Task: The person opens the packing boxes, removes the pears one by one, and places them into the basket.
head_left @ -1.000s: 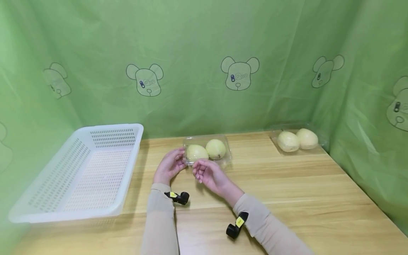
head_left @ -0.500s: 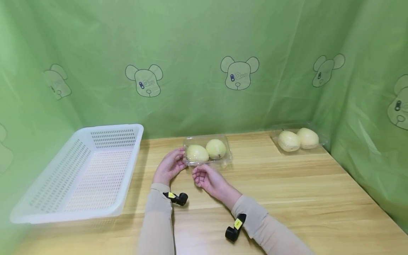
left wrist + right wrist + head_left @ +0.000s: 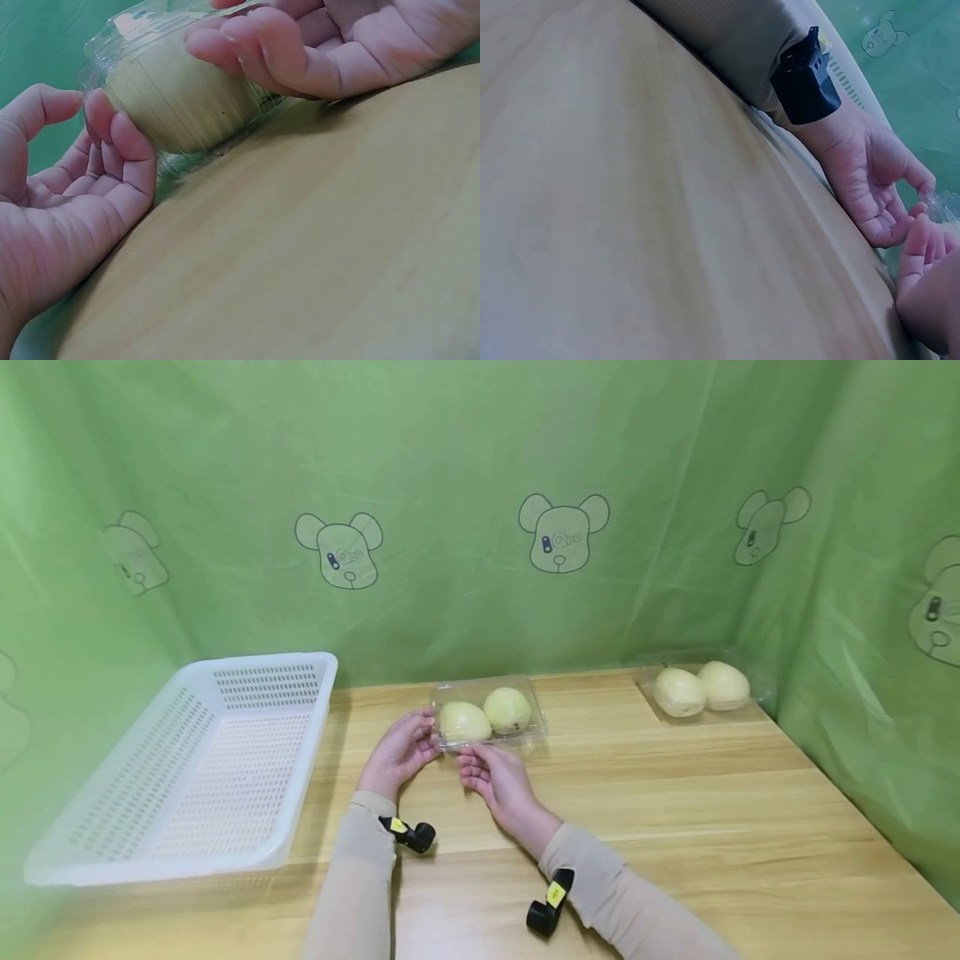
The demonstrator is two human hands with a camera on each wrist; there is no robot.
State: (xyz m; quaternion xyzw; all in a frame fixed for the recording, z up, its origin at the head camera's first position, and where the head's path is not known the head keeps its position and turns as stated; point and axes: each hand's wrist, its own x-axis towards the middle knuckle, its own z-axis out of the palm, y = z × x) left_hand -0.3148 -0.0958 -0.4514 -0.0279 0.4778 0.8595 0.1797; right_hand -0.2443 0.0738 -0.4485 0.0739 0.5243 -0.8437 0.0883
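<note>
Clear plastic box [image 3: 478, 691] with two pale-yellow fruits [image 3: 464, 722] inside, near the back edge of the wooden table [image 3: 750, 827].
Pinched at its left end between thumb and fingers of the left hand [image 3: 401, 752]; met at its front edge by the right hand [image 3: 498, 781], fingers curled inward, whether pinching the rim or only touching it impossible to tell. Through the plastic, one fruit at left and nearer the front, the other just beside it. Around both wrists, beige sleeves [image 3: 352, 877] with small black cameras [image 3: 551, 906], yellow-labelled. Well apart to the right, a second clear box [image 3: 686, 660] with two more fruits [image 3: 723, 685]. To the left, a white slotted basket [image 3: 318, 735]. Behind, a green curtain [image 3: 450, 443] printed with cartoon animal heads [image 3: 564, 533].
</note>
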